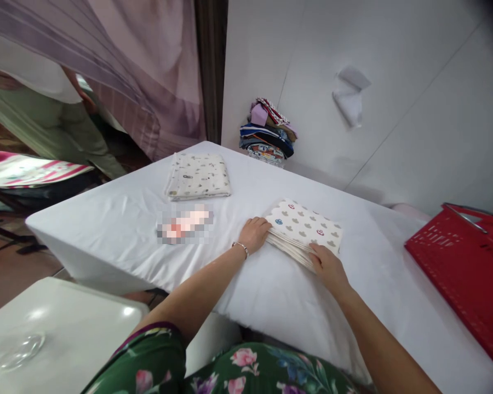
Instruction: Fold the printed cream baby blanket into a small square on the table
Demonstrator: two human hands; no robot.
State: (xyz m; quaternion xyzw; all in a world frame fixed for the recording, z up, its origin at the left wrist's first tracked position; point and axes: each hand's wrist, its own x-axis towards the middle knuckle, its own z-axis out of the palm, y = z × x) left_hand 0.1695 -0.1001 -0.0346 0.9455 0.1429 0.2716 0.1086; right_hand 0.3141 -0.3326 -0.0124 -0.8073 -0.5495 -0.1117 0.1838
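Note:
A folded white cloth (304, 221) printed with grey, red and blue motifs lies on the white-covered table (267, 295), its stacked layers showing along the near edge. My left hand (257, 234) has its fingers curled over the cloth's left corner, and a bracelet circles that wrist. At the near right corner, my right hand (327, 267) grips the layers, thumb on top and the other fingers mostly hidden. Farther left is a second folded cream cloth (199, 176) with small dark prints. Between it and my left hand lies a blurred-out item (184, 224) whose kind I cannot make out.
A red plastic basket (464, 273) stands at the table's right side. Behind the far edge rises a pile of folded clothes (267, 131) by the wall. A white stool-like surface (57, 334) is at lower left. Beyond the purple curtain (156, 71), a person (36, 98) is partly visible.

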